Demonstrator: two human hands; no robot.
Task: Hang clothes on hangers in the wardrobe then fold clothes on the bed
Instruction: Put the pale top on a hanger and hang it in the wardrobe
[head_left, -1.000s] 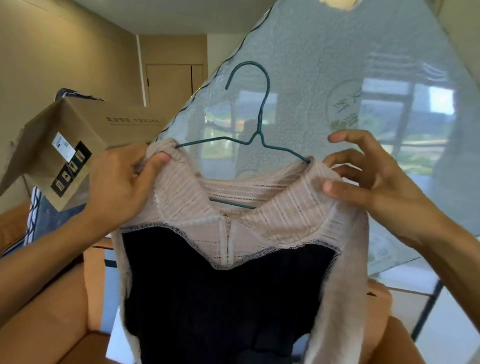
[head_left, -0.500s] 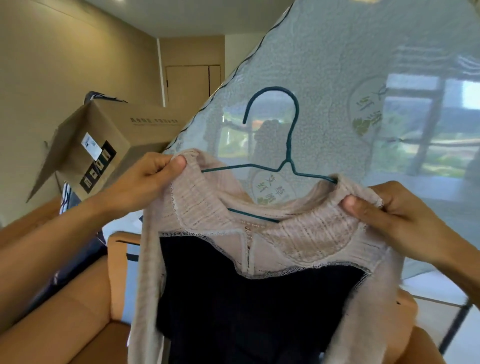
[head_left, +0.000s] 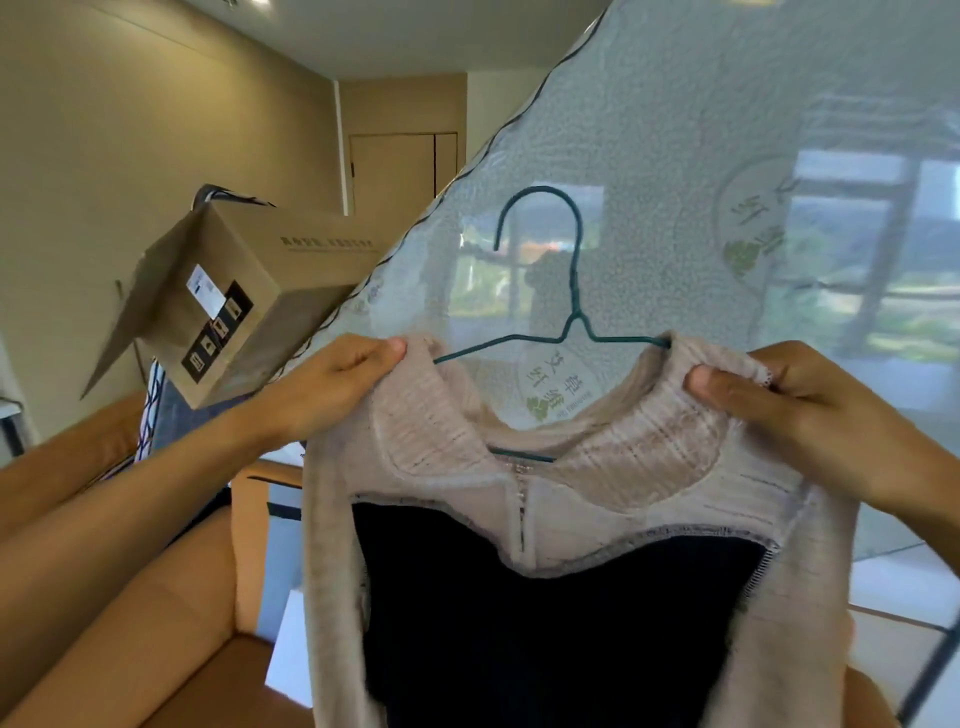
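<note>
The left hand (head_left: 337, 384) and right hand (head_left: 779, 410) each pinch one beige sweater (head_left: 441, 447) on one green hanger (head_left: 574, 296) (one cardboard box (head_left: 249, 260), one wrapped mattress (head_left: 701, 130) behind).

The sweater (head_left: 649, 467) hangs on the wire hanger (head_left: 575, 316), whose hook rises above the collar in the middle. The left grip (head_left: 343, 379) pinches the sweater's left shoulder and the right grip (head_left: 789, 405) its right shoulder, one on either side of the hanger. Behind them a mattress (head_left: 675, 156) leans aslant across the right and top. A cardboard box (head_left: 249, 291) sits left of the mattress, behind the left grip. A door (head_left: 395, 171) stands farther back, above the box. A sofa (head_left: 171, 623) lies below, at lower left.
</note>
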